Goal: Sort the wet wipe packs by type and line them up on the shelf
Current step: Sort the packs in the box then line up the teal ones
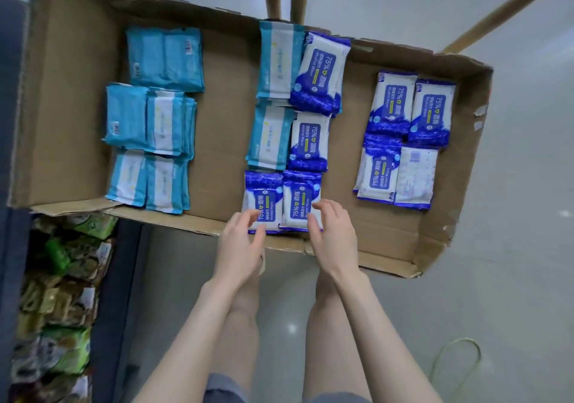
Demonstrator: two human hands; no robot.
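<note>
Eight teal packs point(164, 57), eight blue packs point(391, 104) (some stacked); left hand point(239, 244), right hand point(332, 234).

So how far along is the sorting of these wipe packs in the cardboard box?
Done: the pale teal wet wipe packs on the left and the dark blue alcohol wipe packs on the right form single-type groups. In hand: left hand and right hand reach over two dark blue packs in the middle cluster. Left: that cluster mixes teal and blue.
</note>
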